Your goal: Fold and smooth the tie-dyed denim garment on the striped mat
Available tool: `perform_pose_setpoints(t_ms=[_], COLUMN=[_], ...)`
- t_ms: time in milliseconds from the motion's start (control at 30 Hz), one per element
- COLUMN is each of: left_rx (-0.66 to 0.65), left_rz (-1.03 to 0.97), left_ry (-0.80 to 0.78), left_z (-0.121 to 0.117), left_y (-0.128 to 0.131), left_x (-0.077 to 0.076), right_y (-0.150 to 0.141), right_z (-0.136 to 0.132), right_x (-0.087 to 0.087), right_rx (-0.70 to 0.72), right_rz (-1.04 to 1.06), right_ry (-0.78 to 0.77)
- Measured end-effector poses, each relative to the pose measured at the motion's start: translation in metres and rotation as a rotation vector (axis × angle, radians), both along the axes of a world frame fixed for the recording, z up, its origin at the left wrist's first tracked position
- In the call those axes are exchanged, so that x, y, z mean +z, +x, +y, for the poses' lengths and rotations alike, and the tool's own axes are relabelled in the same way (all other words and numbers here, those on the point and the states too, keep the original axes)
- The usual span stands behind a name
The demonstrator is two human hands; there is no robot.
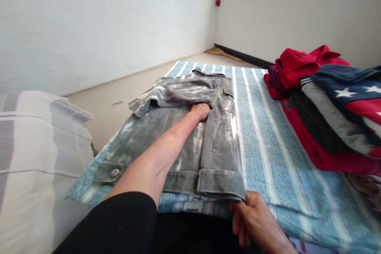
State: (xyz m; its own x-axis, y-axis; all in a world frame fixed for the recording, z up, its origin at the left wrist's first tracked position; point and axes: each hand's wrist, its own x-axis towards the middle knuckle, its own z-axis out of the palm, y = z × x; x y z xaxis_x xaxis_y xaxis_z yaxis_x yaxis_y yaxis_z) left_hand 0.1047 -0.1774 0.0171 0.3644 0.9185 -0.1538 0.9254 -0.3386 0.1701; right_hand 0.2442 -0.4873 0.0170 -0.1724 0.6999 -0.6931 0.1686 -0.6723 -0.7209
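Grey denim jacket [192, 147] lies on striped blue cloth [279, 127], probably light, stiffer along the hem [222, 182]; the right hand [254, 214] pinches its near corner, a sound hold, while the left hand [201, 111] curls by a sleeve [178, 93], grip hidden.

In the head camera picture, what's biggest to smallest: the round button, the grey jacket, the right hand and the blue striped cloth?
Largest to smallest, as they look there:
1. blue striped cloth
2. grey jacket
3. right hand
4. round button
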Motion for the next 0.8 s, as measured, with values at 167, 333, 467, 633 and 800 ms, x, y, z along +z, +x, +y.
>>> perform_pose_setpoints(t_ms=[167, 333, 467, 633, 800], left_rx=[0.011, -0.005, -0.015, -0.032, -0.071], left_rz=[0.029, 0.045, 0.046, 0.046, 0.034], left_ry=[0.031, 0.058, 0.072, 0.073, 0.076], left_z=[-0.004, -0.012, -0.016, -0.014, -0.012], left_y=[0.002, 0.001, -0.003, -0.008, -0.012], left_x=[0.000, -0.002, -0.004, -0.004, -0.003], right_y=[0.001, 0.007, 0.010, 0.009, 0.012], right_z=[0.000, -0.004, -0.004, -0.002, -0.005], right_x=[-0.003, 0.000, 0.002, -0.004, -0.023], right_rx=[0.019, 0.032, 0.035, 0.049, 0.193], right_rz=[-0.068, -0.078, -0.087, -0.175, -0.521], right_ry=[0.079, 0.108, 0.113, 0.128, 0.429])
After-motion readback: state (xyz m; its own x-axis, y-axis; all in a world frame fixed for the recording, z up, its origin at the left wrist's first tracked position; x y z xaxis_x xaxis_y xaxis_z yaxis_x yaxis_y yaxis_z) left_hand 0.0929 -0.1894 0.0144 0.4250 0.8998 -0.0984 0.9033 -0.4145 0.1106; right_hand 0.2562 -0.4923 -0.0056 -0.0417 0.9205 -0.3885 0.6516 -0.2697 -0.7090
